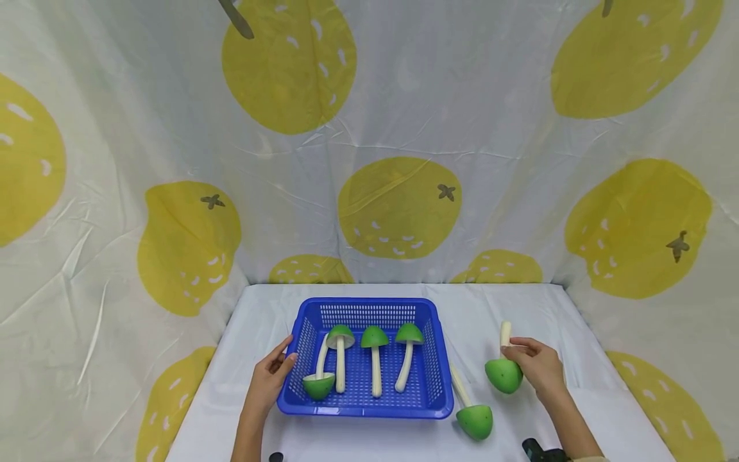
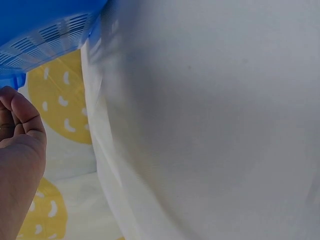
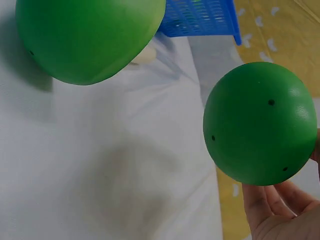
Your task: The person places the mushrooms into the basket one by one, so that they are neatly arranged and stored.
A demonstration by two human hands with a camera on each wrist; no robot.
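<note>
My right hand pinches the pale stem of a toy mushroom right of the basket, its green cap pointing down. In the right wrist view that dotted cap hides most of the stem and part of the fingers. A second mushroom lies on the table beside the basket, cap toward me; its cap fills the upper left of the right wrist view. My left hand grips the left rim of the blue plastic basket, thumb and fingers at its edge.
Inside the basket lie several green-capped mushrooms, one of them with its cap toward me. A white cloth covers the table. Curtains printed with yellow fruit close off the back and sides. A black object shows by my right wrist.
</note>
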